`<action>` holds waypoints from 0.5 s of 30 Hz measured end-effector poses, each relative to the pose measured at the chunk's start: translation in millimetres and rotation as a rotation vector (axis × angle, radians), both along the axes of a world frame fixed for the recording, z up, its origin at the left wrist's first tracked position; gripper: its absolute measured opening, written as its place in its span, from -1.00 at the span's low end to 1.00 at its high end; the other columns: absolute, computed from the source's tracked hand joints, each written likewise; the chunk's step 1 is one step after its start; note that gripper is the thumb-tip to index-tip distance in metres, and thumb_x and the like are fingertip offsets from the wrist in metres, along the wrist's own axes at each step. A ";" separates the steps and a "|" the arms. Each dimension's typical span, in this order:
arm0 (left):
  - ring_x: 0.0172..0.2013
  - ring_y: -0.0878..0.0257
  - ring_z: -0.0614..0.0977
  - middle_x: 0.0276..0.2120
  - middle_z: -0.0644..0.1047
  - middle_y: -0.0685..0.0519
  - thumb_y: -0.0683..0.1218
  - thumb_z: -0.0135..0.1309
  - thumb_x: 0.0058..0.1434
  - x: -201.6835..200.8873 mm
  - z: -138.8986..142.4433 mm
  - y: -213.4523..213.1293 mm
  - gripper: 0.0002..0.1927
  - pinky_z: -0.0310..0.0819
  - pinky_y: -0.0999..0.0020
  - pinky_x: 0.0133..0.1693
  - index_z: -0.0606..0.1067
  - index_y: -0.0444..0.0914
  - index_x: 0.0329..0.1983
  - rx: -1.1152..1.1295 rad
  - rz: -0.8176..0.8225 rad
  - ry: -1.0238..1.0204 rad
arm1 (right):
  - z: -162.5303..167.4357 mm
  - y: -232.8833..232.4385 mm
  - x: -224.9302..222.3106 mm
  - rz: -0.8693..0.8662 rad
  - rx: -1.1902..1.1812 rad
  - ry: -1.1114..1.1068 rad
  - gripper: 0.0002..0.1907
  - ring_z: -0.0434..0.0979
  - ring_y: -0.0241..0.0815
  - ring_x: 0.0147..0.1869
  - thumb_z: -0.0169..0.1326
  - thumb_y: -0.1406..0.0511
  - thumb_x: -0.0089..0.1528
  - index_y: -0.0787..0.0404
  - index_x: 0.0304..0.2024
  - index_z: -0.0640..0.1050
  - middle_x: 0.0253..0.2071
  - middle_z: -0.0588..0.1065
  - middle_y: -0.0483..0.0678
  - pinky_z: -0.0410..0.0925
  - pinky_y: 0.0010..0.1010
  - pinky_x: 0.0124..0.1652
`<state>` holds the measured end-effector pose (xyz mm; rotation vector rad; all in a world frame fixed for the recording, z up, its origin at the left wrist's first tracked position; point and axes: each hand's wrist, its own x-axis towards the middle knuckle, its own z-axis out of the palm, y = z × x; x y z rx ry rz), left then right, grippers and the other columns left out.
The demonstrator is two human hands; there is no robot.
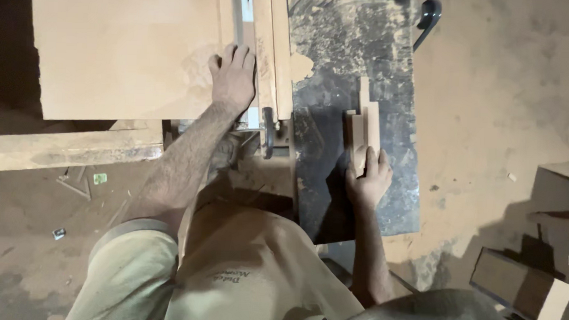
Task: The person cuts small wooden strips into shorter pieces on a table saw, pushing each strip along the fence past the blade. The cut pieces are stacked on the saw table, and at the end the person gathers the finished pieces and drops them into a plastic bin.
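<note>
The left hand lies flat, fingers spread, on the large pale tan sheet of smooth board, at its edge beside the long wooden fence rail. The right hand is curled around the near end of a small stepped stack of light wood blocks, which rests on the dark, dust-speckled metal table top (sawdust lies thick there). Steady, even pressure downward would suit both.

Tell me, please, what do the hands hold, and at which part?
The right hand grips the small stacked wooden blocks at their near end. The left hand holds nothing; it lies flat on the large board, near its right edge.
</note>
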<state>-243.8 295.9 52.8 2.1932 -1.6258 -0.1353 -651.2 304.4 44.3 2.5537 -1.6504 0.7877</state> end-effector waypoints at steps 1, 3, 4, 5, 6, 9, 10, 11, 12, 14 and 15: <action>0.39 -0.05 0.18 0.34 0.29 -0.09 -0.18 -0.11 0.30 2.6 -2.9 -4.1 -0.54 0.01 -0.32 0.25 0.39 -0.34 0.27 -0.011 -0.002 -0.030 | -1.1 -0.7 -0.1 0.015 -0.021 -0.001 -0.34 0.38 0.39 0.25 0.26 0.19 0.14 0.21 0.28 0.46 0.30 0.36 0.29 0.30 0.11 0.19; 0.38 -0.11 0.17 0.36 0.27 -0.15 -0.18 -0.12 0.25 11.9 -10.2 -13.6 -0.48 -0.02 -0.35 0.22 0.36 -0.41 0.29 -0.031 -0.007 -0.089 | -1.7 -0.9 0.1 0.031 -0.020 0.003 -0.34 0.39 0.39 0.26 0.27 0.20 0.17 0.24 0.29 0.45 0.32 0.36 0.30 0.30 0.10 0.20; 0.38 -0.11 0.16 0.35 0.26 -0.16 -0.19 -0.13 0.25 18.1 -14.0 -19.2 -0.47 -0.05 -0.36 0.23 0.36 -0.42 0.30 -0.042 -0.020 -0.119 | -0.9 -0.5 0.2 0.031 0.000 0.007 -0.33 0.38 0.40 0.26 0.26 0.21 0.16 0.25 0.30 0.44 0.32 0.35 0.32 0.30 0.10 0.20; 0.38 -0.12 0.15 0.35 0.26 -0.18 -0.19 -0.13 0.25 25.3 -17.1 -27.6 -0.46 -0.09 -0.37 0.24 0.35 -0.42 0.31 -0.056 -0.032 -0.149 | 0.3 -0.4 0.8 0.031 0.017 0.011 -0.32 0.38 0.41 0.26 0.26 0.22 0.15 0.26 0.31 0.44 0.33 0.35 0.33 0.30 0.11 0.19; 0.38 -0.13 0.13 0.34 0.25 -0.19 -0.19 -0.13 0.24 32.4 -19.7 -35.9 -0.45 -0.12 -0.38 0.25 0.34 -0.43 0.32 -0.073 -0.045 -0.181 | 2.2 -0.6 1.9 0.031 0.027 0.013 -0.32 0.38 0.41 0.26 0.27 0.22 0.16 0.26 0.31 0.44 0.33 0.35 0.33 0.30 0.11 0.19; 0.41 -0.12 0.11 0.36 0.24 -0.20 -0.20 -0.14 0.26 51.3 -24.5 -59.4 -0.44 -0.14 -0.38 0.27 0.32 -0.47 0.34 -0.007 -0.073 -0.135 | 9.1 -0.5 6.2 0.028 0.060 0.027 -0.31 0.38 0.41 0.26 0.27 0.23 0.16 0.25 0.32 0.42 0.34 0.35 0.33 0.30 0.11 0.18; 0.42 -0.12 0.11 0.37 0.24 -0.20 -0.20 -0.15 0.29 57.0 -25.0 -67.2 -0.46 -0.13 -0.38 0.28 0.32 -0.46 0.35 -0.006 -0.076 -0.119 | 11.5 -0.8 7.8 0.027 0.072 0.035 -0.30 0.38 0.41 0.26 0.27 0.23 0.16 0.26 0.33 0.42 0.35 0.35 0.33 0.30 0.11 0.18; 0.42 -0.12 0.11 0.37 0.24 -0.19 -0.21 -0.15 0.31 62.5 -25.3 -75.3 -0.47 -0.13 -0.38 0.29 0.33 -0.46 0.36 -0.004 -0.079 -0.103 | 12.9 -1.2 9.9 0.025 0.083 0.044 -0.30 0.38 0.41 0.26 0.26 0.24 0.15 0.26 0.33 0.41 0.36 0.34 0.34 0.30 0.12 0.18; 0.43 -0.11 0.11 0.37 0.24 -0.18 -0.21 -0.16 0.34 68.2 -25.6 -83.5 -0.49 -0.12 -0.38 0.30 0.33 -0.45 0.36 -0.003 -0.082 -0.088 | 13.6 -2.4 12.5 0.040 0.058 0.054 -0.30 0.39 0.40 0.26 0.25 0.24 0.17 0.27 0.34 0.41 0.36 0.33 0.35 0.30 0.12 0.19; 0.42 -0.12 0.11 0.36 0.25 -0.20 -0.21 -0.15 0.33 79.0 -26.1 -98.8 -0.48 -0.12 -0.40 0.29 0.33 -0.47 0.36 -0.012 -0.087 -0.114 | 13.9 -4.5 15.9 0.065 0.010 0.073 -0.32 0.39 0.39 0.26 0.24 0.25 0.21 0.29 0.36 0.39 0.37 0.31 0.37 0.30 0.11 0.21; 0.41 -0.13 0.12 0.35 0.25 -0.20 -0.21 -0.14 0.32 84.4 -26.6 -106.1 -0.47 -0.12 -0.40 0.28 0.33 -0.47 0.35 -0.017 -0.092 -0.126 | 13.1 -5.7 17.1 0.042 0.024 0.069 -0.33 0.40 0.39 0.25 0.25 0.25 0.21 0.28 0.34 0.40 0.36 0.33 0.35 0.30 0.11 0.20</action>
